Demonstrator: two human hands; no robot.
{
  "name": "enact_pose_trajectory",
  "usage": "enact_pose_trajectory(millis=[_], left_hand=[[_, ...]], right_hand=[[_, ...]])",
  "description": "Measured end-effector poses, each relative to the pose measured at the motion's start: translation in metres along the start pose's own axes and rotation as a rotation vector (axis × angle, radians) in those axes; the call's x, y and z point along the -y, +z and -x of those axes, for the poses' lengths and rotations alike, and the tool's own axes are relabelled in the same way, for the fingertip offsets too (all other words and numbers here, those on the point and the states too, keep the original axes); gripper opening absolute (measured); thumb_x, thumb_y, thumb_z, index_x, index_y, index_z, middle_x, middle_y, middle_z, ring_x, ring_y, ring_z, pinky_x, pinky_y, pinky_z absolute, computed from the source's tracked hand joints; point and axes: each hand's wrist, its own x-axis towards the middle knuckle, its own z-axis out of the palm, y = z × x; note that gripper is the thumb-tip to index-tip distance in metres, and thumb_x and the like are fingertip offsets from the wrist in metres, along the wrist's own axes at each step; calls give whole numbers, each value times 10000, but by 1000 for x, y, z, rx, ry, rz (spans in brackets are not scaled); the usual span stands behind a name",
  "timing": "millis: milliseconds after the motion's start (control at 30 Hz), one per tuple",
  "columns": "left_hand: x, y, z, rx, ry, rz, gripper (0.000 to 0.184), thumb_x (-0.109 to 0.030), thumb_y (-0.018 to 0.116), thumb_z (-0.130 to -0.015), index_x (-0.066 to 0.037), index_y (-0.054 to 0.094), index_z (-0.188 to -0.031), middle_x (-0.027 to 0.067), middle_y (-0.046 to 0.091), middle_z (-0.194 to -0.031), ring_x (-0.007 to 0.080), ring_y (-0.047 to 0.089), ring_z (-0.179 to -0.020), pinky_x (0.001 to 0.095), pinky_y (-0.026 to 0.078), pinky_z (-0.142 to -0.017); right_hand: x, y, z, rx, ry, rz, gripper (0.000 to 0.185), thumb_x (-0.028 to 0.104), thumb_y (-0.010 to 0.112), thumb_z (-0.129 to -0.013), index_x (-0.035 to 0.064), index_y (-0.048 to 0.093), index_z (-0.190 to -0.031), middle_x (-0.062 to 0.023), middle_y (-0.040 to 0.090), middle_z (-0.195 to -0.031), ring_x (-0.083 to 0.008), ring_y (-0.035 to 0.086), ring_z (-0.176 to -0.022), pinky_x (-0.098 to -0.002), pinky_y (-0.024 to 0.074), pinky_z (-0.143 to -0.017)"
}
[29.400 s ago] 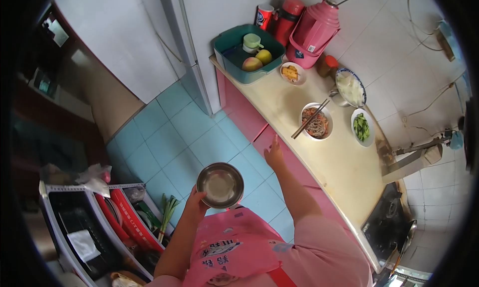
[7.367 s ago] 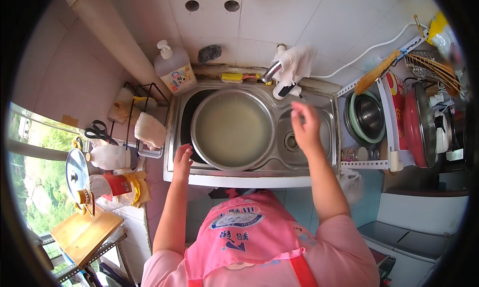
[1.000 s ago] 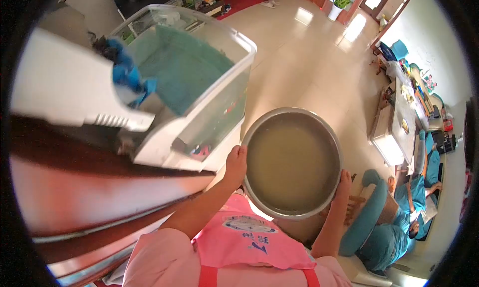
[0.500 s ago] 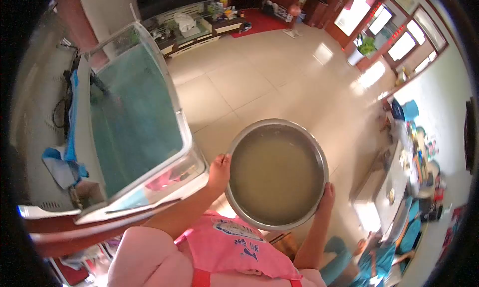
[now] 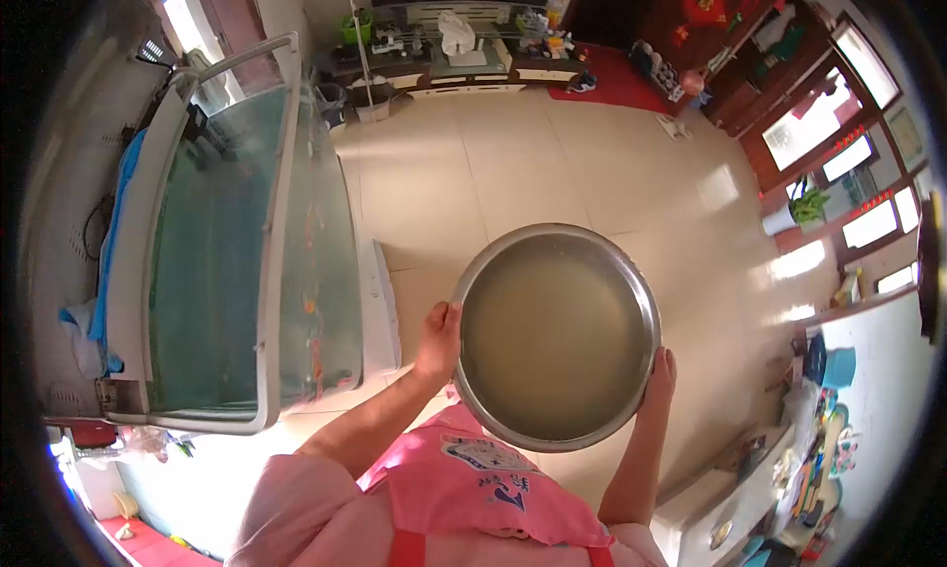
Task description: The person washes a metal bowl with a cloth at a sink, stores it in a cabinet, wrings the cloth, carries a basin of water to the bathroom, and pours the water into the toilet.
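Note:
A round metal basin filled with cloudy, yellowish water is held level in front of my pink apron. On its left rim, my left hand is closed, thumb near the top edge. My right hand grips the opposite side, fingers mostly hidden beneath the basin. Left of me stands a glass fish tank with greenish water and small orange fish visible through its side. The basin is apart from the tank.
Tiled floor stretches ahead to a low TV cabinet with items on it. A mop bucket stands near the tank's far end. To the right are a cluttered counter, a potted plant and wooden doors.
My view has turned and moved past the tank, so the tank's side and the cabinet show more fully. Both hands still hold the basin; the seated person at right is out of view.

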Motion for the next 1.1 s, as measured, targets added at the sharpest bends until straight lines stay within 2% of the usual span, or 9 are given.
enact_pose_trajectory(millis=[133,200,333,400,433,633,833,967,1100], left_hand=[[12,22,-48,-59,-88,19,315,-249,469,-994,-27,494,-772,-7,426,-646,71,375,-616,271,344,-532],[11,30,-71,-41,-176,104,311,-297,470,-991,-4,561,-941,34,553,-800,127,477,-738,296,425,-693],[-27,46,-110,-207,-213,82,322,-307,452,-993,-5,562,-966,54,563,-838,147,491,-756,307,433,-717],[-10,44,-131,-288,-66,-219,334,-324,441,-992,-11,557,-1001,65,565,-879,158,507,-781,314,441,-745],[-2,44,-146,-289,-161,61,322,-315,442,-989,-13,550,-1027,70,566,-896,164,522,-795,314,447,-764],[-43,64,-205,-554,-205,256,306,-292,429,-976,-11,539,-1020,73,558,-899,171,525,-800,333,455,-747],[-59,47,-286,-672,-175,289,301,-286,432,-954,-6,534,-996,74,545,-906,179,516,-823,345,447,-771],[-69,28,-346,-789,-141,393,304,-282,438,-988,-4,542,-922,44,535,-847,121,480,-787,282,422,-728],[-68,1,-392,-902,-59,374,285,-269,442,-993,-14,555,-937,28,553,-857,113,497,-792,277,427,-734]], right_hand=[[19,34,-82,145,-22,69,298,311,495,-973,15,528,-983,-34,554,-868,-134,520,-784,-289,458,-689],[37,63,-117,195,30,25,292,318,501,-973,28,520,-946,-20,530,-837,-128,505,-765,-291,454,-677],[39,116,-203,367,-35,49,323,336,512,-966,14,534,-981,-37,550,-868,-135,514,-805,-295,453,-720],[44,156,-242,281,-94,152,361,350,512,-963,-4,543,-1030,-61,567,-903,-139,517,-854,-292,443,-773],[60,183,-246,318,-88,140,371,351,521,-957,-1,553,-1069,-71,578,-938,-144,517,-896,-279,428,-810],[96,308,-340,664,-47,174,239,265,497,-973,48,569,-903,8,532,-788,-91,482,-751,-254,409,-697],[101,432,-390,805,-69,151,248,273,501,-973,53,564,-877,13,539,-789,-89,484,-722,-250,413,-662],[101,520,-419,887,-126,205,247,267,502,-972,56,555,-855,26,514,-764,-82,465,-703,-253,407,-639],[108,606,-428,981,-36,154,240,239,493,-977,74,527,-806,50,459,-724,-62,415,-674,-228,371,-620]])
